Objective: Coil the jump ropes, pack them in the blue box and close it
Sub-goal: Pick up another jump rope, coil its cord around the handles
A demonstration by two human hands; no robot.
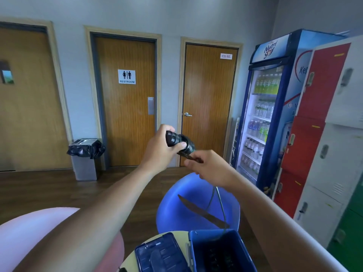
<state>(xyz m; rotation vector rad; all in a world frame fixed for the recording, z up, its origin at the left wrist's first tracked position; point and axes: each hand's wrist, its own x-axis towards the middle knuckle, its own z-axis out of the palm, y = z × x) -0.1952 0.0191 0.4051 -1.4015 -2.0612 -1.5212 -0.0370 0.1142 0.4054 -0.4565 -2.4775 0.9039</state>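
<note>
Sitting nearest you: blue box (212, 232), open, on the right side of the small round table (128, 261); dark things lie inside, too dim to tell.
Lid: the lid (157, 254) lies flat just left of the box.
Pink chair: the pink chair (29, 232) is near left, partly behind your left arm.
Blue chair: the blue chair (182, 209) stands just beyond the table; a dark brown strip (204, 212) slants across its seat.
Rope: a thin dark rope (221, 203) hangs from your right hand, over the blue chair, down into the box.
Right hand: your right hand (210, 167) pinches the rope just beside the handles.
Left hand: your left hand (159, 152) is curled round the black handles (176, 141), raised left of the right hand.
Far left: a bin (84, 160) with a black liner stands by the restroom door (125, 114).
Far right: a drinks fridge (261, 124), with red and white lockers (318, 134) nearer you.
</note>
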